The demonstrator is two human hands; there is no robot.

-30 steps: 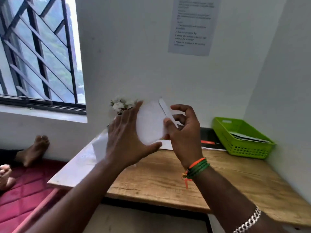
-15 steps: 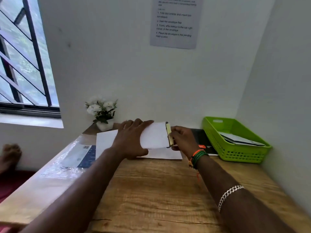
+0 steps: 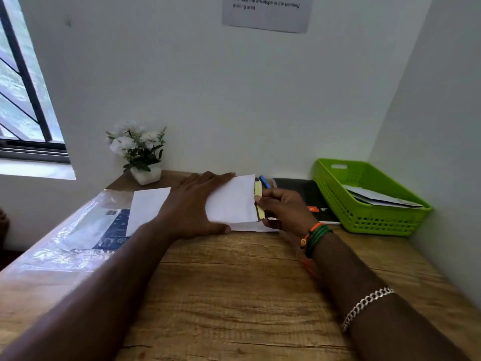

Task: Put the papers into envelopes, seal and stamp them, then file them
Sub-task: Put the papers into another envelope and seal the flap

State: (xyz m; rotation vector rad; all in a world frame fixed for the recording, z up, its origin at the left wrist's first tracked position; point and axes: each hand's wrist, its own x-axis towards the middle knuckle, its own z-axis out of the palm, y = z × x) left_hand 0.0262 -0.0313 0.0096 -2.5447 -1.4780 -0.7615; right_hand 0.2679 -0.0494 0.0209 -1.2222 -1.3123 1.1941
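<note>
A white envelope (image 3: pixel 231 201) lies low over the wooden desk (image 3: pixel 234 282) at its far middle. My left hand (image 3: pixel 192 204) grips its left end, fingers across the top and thumb underneath. My right hand (image 3: pixel 283 209) pinches the yellow adhesive strip (image 3: pixel 259 201) along the envelope's open right end. More white paper (image 3: pixel 148 204) lies flat under and left of the envelope. A green plastic basket (image 3: pixel 364 220) at the far right holds several filed envelopes (image 3: pixel 377 198).
A small pot of white flowers (image 3: pixel 138 152) stands against the back wall on the left. A black notebook (image 3: pixel 309 196) and a blue pen (image 3: pixel 265 181) lie beside the basket. A clear plastic packet (image 3: pixel 86 230) covers the desk's left side. A printed notice (image 3: pixel 265 11) hangs on the wall.
Both hands have brought the envelope down from in front of my face to just above the desk. My right hand has shifted onto the yellow strip at its open end.
</note>
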